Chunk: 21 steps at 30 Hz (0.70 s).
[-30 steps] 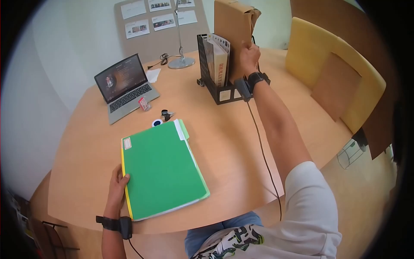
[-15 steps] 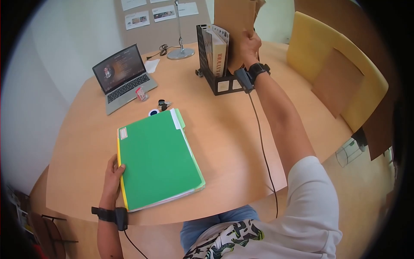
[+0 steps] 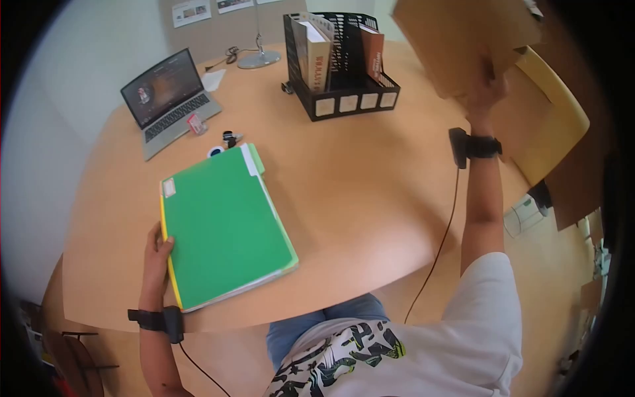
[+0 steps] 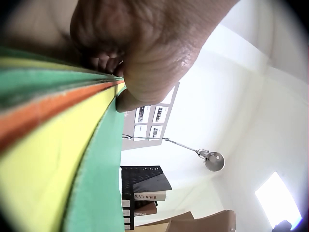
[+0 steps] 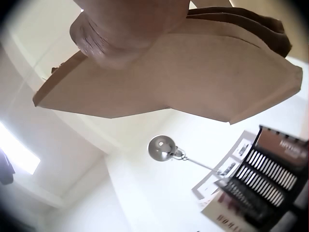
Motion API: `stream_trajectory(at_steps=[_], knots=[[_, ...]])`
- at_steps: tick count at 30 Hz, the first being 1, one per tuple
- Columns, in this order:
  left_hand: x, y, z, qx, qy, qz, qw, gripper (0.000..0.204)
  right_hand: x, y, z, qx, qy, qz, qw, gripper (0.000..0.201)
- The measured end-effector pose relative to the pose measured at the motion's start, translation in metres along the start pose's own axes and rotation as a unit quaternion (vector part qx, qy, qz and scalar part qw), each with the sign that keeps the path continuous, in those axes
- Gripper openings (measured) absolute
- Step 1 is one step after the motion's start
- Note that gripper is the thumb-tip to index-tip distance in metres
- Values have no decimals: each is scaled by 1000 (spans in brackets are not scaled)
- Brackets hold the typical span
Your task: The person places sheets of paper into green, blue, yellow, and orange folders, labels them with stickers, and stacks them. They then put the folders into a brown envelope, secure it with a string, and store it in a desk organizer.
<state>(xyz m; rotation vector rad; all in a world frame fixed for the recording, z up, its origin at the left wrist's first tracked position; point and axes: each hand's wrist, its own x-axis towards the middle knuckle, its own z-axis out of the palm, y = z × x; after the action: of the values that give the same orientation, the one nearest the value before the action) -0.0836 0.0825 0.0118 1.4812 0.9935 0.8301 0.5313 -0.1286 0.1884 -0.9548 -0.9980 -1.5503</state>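
My left hand (image 3: 157,255) grips the left edge of a stack of folders, its thumb lying over the rim. A green folder (image 3: 228,225) tops the stack on the table; in the left wrist view, yellow (image 4: 38,183) and orange layers (image 4: 53,108) fan out beneath the thumb. Out to the right, my right hand (image 3: 486,96) holds up a brown kraft-paper folder (image 3: 456,40), partly cut off by the head view's top. The right wrist view shows its broad side (image 5: 193,72) bent below the hand. A black file rack (image 3: 354,104) stands left of it, holding upright books (image 3: 319,56).
An open laptop (image 3: 175,109) stands at the table's left, with a small red-and-clear box (image 3: 196,124), a tape roll (image 3: 215,152) and a black clip-like item (image 3: 230,139) nearby. Behind is a lamp base (image 3: 259,59). A yellow chair (image 3: 562,126) is at the right edge.
The brown folder has come out of the black rack and moved right in my right hand, uncovering a reddish book there. My left hand keeps its hold; the head view has shifted.
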Motion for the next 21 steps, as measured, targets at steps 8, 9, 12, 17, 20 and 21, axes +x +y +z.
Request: stream_trajectory(at_steps=[8, 9, 12, 17, 20, 21], knots=[[1, -3, 1, 37, 13, 15, 999, 52, -86, -28, -183, -14, -546, -21, 838, 43], [1, -2, 2, 38, 4, 11, 999, 53, -92, -40, -196, -5, -605, 36, 795, 44], [3, -5, -1, 79, 19, 15, 997, 55, -102, -56, -222, 61, -670, 195, 714, 50], [4, -8, -1, 92, 20, 18, 995, 55, -83, -72, -205, 111, -632, 301, 705, 38], [2, -5, 1, 90, 20, 15, 996, 54, -81, -93, -165, 91, -627, 282, 721, 38], [4, -7, -1, 80, 16, 14, 997, 55, -81, -103, -150, 68, -647, 307, 694, 41]])
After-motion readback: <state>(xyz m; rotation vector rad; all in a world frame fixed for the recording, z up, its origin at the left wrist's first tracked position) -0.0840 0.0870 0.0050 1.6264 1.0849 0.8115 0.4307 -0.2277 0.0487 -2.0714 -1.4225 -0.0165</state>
